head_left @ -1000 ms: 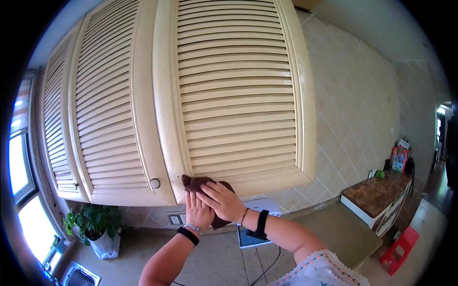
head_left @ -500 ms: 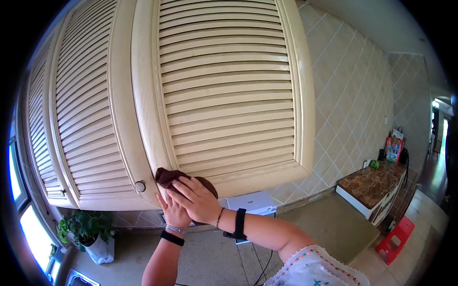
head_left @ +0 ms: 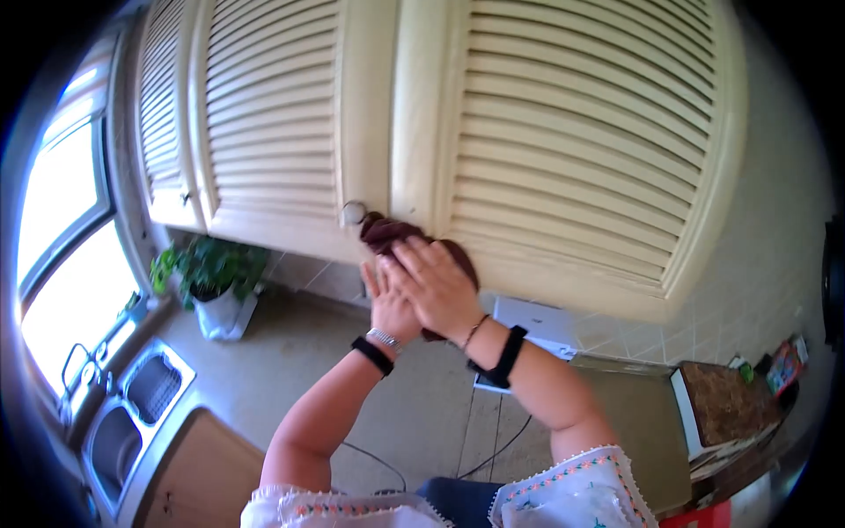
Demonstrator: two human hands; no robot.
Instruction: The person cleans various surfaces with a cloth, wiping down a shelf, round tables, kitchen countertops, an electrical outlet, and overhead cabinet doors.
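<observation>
A dark brown cloth [head_left: 393,232] lies against the lower edge of the cream louvered cabinet doors [head_left: 563,158], right beside a round knob [head_left: 353,213]. My right hand [head_left: 437,286] presses on the cloth with its fingers stretched out, partly over my left hand. Below and to its left, my left hand [head_left: 393,304] touches the cloth's lower side, its visible fingers spread apart. Part of the cloth hangs out beyond my right hand. Black bands circle both wrists.
A potted plant [head_left: 213,273] stands on the counter [head_left: 290,352] at the left, near the window and a double sink [head_left: 145,396]. Beneath the cabinet is a white box-like appliance [head_left: 532,324]. A brown-topped cabinet [head_left: 726,405] stands at the right, with a red stool low down.
The view has swung left and down, bringing the sink into sight. Both hands and the cloth have moved left along the cabinet's lower edge, up to the knob.
</observation>
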